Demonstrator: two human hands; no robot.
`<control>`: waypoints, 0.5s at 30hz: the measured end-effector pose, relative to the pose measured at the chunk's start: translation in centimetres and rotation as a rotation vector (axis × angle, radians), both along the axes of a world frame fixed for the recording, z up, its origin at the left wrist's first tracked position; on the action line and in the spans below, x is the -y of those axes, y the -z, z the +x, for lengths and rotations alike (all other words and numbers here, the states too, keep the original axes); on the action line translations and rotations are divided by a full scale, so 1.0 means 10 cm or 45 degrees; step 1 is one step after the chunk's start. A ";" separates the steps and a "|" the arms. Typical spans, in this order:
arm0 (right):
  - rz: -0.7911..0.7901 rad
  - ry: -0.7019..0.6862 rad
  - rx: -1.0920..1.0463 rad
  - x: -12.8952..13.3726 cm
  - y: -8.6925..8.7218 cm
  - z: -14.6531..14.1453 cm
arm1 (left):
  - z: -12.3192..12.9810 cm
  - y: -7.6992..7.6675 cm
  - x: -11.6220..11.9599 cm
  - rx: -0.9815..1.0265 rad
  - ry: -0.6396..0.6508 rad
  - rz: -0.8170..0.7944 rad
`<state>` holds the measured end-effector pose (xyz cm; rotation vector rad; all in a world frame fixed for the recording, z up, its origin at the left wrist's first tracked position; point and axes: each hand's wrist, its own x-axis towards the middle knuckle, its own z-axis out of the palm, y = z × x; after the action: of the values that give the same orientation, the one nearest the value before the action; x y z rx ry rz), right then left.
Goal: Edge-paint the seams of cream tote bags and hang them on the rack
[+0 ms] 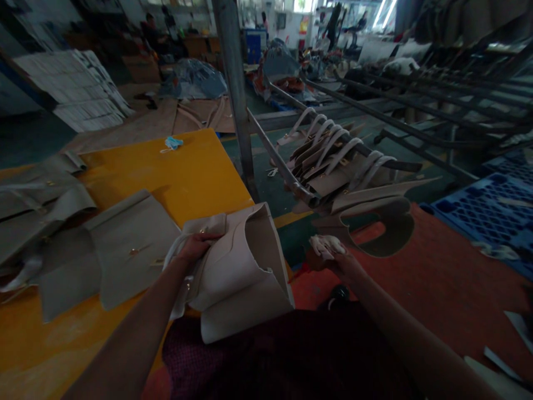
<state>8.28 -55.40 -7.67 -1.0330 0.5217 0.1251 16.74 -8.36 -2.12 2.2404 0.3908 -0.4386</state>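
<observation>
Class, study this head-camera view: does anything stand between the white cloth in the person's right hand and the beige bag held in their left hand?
Nothing visible does. The white cloth in the right hand faces the beige leather bag across an open gap above the dark floor; the left hand grips the bag's other side.

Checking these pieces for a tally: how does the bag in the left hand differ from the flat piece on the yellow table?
The held bag in the left hand curves open around a hollow; the flat piece lies spread on the yellow table. The bag is raised off the table; the flat piece rests on it, untouched. Both are beige and leather-like, with small gold-coloured fittings.
</observation>
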 end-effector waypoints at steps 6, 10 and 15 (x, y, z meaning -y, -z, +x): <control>-0.057 0.027 -0.029 0.01 -0.01 -0.29 | 0.01 -0.04 0.01 -0.001 -0.017 0.003; -0.078 0.066 -0.034 -0.01 0.01 -0.47 | 0.01 -0.04 0.03 0.015 -0.030 0.006; -0.087 0.147 0.006 -0.09 0.00 -0.65 | -0.04 0.00 0.04 0.032 -0.027 0.006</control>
<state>1.81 -54.54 -7.72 -1.0671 0.5835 0.0028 16.35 -8.73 -2.14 2.2418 0.4028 -0.3986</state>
